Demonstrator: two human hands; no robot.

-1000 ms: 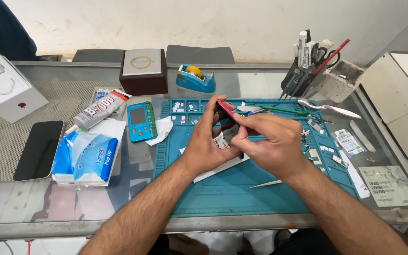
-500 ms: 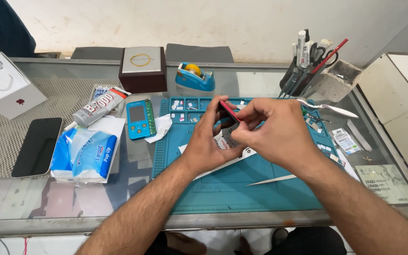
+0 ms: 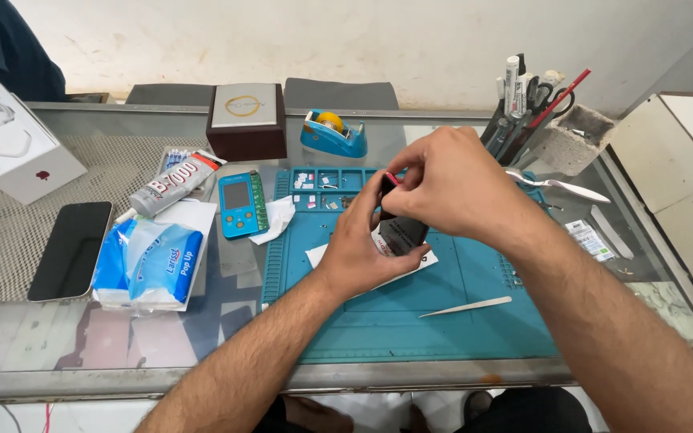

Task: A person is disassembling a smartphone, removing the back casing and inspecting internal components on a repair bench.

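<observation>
Both hands meet over the middle of the blue mat (image 3: pixel 443 321). Left hand (image 3: pixel 362 244) is clamped around a small dark phone part (image 3: pixel 401 231), held upright just above a white paper (image 3: pixel 322 255). Right hand (image 3: pixel 451 180) has its fingertips pinched together on the part's top edge, where a red bit shows. Judged step: working something at that top edge. The next move likely calls for a steady left grip and fine pinch control. Tweezers (image 3: pixel 465 306) lie near the mat's front edge.

Phone-repair workbench: teal work mat (image 3: pixel 443 321), tweezers (image 3: pixel 465 307), glue tube (image 3: pixel 172 184), tool holder (image 3: pixel 559 144).
</observation>
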